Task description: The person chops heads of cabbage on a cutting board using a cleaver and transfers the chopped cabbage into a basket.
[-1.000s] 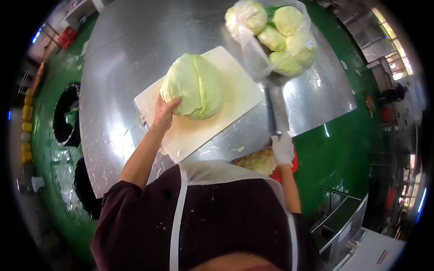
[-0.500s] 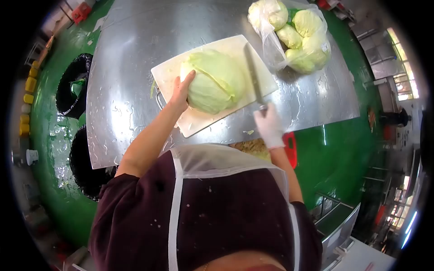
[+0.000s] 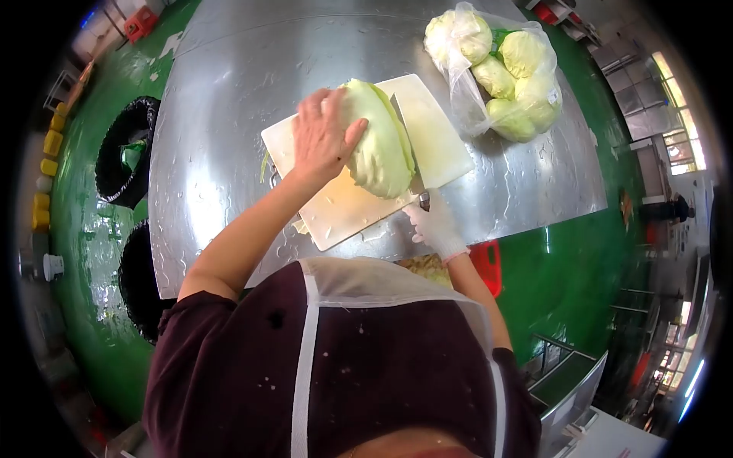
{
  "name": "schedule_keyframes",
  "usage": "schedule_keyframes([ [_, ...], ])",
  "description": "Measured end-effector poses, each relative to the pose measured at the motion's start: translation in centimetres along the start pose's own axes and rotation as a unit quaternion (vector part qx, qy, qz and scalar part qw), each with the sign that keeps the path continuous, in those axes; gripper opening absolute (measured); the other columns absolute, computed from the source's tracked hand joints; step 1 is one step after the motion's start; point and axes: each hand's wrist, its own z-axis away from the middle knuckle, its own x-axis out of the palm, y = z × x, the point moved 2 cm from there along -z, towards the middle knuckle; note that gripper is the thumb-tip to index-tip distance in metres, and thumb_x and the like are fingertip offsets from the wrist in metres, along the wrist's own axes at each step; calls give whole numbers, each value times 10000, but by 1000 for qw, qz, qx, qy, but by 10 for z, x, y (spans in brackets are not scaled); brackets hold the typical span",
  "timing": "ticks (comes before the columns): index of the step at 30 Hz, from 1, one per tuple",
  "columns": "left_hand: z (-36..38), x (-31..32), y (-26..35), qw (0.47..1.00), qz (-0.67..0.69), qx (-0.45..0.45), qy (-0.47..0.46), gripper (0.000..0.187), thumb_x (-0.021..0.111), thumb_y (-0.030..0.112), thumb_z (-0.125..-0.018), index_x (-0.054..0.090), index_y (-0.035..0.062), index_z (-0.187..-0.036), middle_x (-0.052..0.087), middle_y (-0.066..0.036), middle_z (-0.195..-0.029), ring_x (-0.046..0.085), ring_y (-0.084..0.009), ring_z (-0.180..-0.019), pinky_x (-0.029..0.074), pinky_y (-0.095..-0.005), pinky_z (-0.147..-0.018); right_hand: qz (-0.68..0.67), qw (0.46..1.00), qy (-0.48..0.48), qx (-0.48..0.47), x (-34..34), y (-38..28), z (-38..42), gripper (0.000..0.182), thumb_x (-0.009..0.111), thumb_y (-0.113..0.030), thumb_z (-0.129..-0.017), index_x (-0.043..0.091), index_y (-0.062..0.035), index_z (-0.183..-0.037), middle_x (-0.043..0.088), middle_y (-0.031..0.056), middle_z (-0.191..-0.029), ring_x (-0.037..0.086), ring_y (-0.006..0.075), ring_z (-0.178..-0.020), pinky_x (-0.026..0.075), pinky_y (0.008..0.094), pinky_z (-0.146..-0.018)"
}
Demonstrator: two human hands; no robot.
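Note:
A pale green cabbage [image 3: 378, 149] sits tilted on a white cutting board [image 3: 435, 130], its outer leaf edge running along the right side. My bare left hand [image 3: 324, 133] grips it from the left, fingers over the top and thumb spread across the near face. In a white glove, my right hand [image 3: 434, 225] is closed around the handle of a knife [image 3: 424, 201]. The blade points away from me close along the cabbage's right side, partly hidden by it. Small leaf scraps lie on the board's near part.
A clear plastic bag [image 3: 467, 99] of several cabbages stands at the back right of the wet steel table [image 3: 244, 69]. Black-lined bins [image 3: 114, 160] stand on the green floor to the left. Below the near edge are a red container [image 3: 487, 267] and leafy scraps [image 3: 427, 267].
The cabbage has been tipped and turned on the board. My left hand has moved up over it. My right hand has brought the knife left against the cabbage's right side.

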Motion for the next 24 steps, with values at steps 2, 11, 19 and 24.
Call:
schedule_keyframes([
  [2,-8,19,-3,985,171,32,17,385,575,332,-901,560,90,-1199,507,-162,-1208,457,-354,-1118,371,-442,-964,-48,999,1,13,0,-7,1,363,645,-274,-835,535,3,-1041,612,97,-760,598,176,-581,506,337,-532],
  [11,-38,55,36,963,263,43,43,233,648,125,-827,563,98,-1042,538,-90,-1121,469,-313,-1068,345,-430,-943,-45,978,153,-132,-58,-45,61,257,668,-155,-857,539,0,-1017,563,45,-750,551,107,-596,511,270,-481],
  [19,-39,63,45,963,266,11,48,267,649,80,-814,517,89,-1045,506,-121,-1119,438,-331,-1055,325,-440,-943,-62,995,76,12,-95,-116,140,332,663,-152,-868,538,29,-1116,608,82,-792,574,104,-641,497,262,-503],
  [24,-40,62,51,962,267,9,63,229,617,57,-820,515,69,-1025,508,-128,-1099,432,-328,-1033,333,-432,-935,43,997,59,-14,-98,-120,139,349,658,-203,-884,538,31,-1113,621,95,-805,597,116,-646,517,262,-524],
])
